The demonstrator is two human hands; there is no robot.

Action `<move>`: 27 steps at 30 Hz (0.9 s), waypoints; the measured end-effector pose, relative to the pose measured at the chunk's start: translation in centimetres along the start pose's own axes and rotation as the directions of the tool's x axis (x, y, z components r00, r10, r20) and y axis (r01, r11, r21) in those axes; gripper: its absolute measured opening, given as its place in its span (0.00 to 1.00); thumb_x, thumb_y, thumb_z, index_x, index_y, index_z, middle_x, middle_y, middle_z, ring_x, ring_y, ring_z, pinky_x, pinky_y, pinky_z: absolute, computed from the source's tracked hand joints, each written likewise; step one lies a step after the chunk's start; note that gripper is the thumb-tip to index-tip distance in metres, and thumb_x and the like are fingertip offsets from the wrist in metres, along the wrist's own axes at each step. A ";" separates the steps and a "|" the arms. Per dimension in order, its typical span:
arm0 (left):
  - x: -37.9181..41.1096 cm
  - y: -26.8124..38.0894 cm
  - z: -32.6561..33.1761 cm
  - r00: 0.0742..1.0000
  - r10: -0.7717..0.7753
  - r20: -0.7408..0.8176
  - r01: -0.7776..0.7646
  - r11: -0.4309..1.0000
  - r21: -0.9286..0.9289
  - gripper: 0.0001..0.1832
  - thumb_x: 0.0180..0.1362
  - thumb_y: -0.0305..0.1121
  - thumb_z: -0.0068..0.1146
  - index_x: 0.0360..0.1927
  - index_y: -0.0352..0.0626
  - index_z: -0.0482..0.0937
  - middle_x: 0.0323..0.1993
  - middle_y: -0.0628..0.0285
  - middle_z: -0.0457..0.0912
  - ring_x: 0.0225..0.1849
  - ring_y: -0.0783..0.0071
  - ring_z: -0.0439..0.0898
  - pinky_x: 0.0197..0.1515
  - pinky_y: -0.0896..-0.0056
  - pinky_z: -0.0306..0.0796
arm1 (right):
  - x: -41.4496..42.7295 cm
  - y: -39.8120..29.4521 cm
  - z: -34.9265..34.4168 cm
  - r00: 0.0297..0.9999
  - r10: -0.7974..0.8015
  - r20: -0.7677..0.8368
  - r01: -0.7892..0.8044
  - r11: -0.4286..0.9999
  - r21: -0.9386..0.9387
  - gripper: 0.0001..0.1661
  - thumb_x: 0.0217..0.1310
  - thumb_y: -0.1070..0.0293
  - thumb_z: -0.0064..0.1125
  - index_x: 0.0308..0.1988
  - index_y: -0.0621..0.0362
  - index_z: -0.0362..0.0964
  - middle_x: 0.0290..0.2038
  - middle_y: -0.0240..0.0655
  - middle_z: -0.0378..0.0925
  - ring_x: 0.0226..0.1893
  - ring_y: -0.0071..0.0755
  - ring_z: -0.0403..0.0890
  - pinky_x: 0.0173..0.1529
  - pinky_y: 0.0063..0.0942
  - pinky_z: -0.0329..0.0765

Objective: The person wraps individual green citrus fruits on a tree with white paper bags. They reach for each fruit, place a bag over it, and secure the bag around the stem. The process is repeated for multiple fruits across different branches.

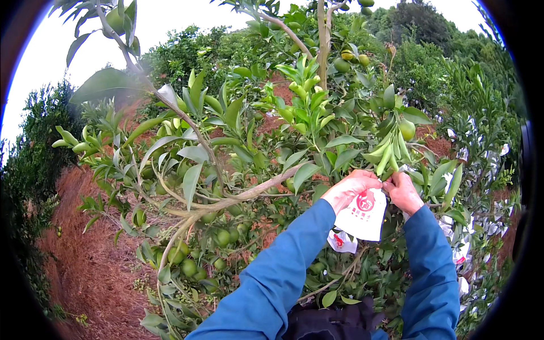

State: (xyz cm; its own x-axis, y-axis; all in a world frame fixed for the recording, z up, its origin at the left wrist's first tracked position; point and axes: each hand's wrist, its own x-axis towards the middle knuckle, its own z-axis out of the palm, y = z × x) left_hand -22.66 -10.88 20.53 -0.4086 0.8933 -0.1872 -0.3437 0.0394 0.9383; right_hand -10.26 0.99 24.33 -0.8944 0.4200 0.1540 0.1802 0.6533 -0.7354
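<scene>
A white paper fruit bag (369, 225) with red print hangs below my fingers among the leaves of a citrus tree. My left hand (352, 187) pinches the bag's top edge from the left side. From the right, my right hand (403, 192) grips the same top, its thumb close to the left thumb. Whatever is inside the bag is hidden. Just above my hands droop pale green young leaves (386, 154), and a green citrus fruit (406, 129) hangs above them. A second white bag (342, 242) shows partly behind the first.
A thick bare branch (250, 193) crosses to my left, and a thinner one (187, 117) rises near the camera. Green fruits (189, 267) cluster low on the left. Several white bags (461, 255) hang on foliage at right. Reddish soil (85, 255) slopes at the left.
</scene>
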 end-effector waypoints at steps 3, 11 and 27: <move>-0.4 0.1 2.2 0.955 0.252 -0.156 -0.120 0.809 0.576 0.10 0.46 0.29 0.59 0.32 0.37 0.75 0.24 0.63 0.77 0.25 0.79 0.73 0.28 0.78 0.66 | 0.5 1.2 -0.2 0.994 -0.109 -0.027 0.105 0.987 -0.120 0.09 0.47 0.74 0.55 0.30 0.70 0.69 0.24 0.53 0.74 0.27 0.53 0.77 0.35 0.40 0.72; -1.0 0.1 1.3 0.982 0.163 -0.095 -0.144 0.974 0.177 0.12 0.50 0.25 0.58 0.38 0.31 0.74 0.28 0.60 0.80 0.29 0.76 0.79 0.30 0.78 0.72 | 4.9 2.7 -2.9 0.875 -0.458 0.161 0.484 0.804 -0.344 0.09 0.42 0.75 0.52 0.30 0.59 0.74 0.23 0.49 0.74 0.30 0.54 0.77 0.34 0.43 0.72; -0.5 -0.1 -1.0 0.993 0.105 -0.056 -0.113 0.982 -0.149 0.08 0.50 0.23 0.56 0.35 0.36 0.74 0.29 0.62 0.78 0.28 0.76 0.78 0.32 0.76 0.75 | -0.5 2.6 2.4 0.997 -0.048 -0.062 0.077 0.764 0.640 0.19 0.49 0.64 0.64 0.37 0.61 0.66 0.25 0.28 0.66 0.26 0.18 0.65 0.29 0.18 0.64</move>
State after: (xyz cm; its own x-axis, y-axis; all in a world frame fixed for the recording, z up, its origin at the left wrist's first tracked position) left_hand -23.27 -11.73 20.21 -0.4890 0.8662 -0.1033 -0.4180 -0.1287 0.8993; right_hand -10.35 1.03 20.76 -0.8747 0.4266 0.2300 -0.1931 0.1284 -0.9727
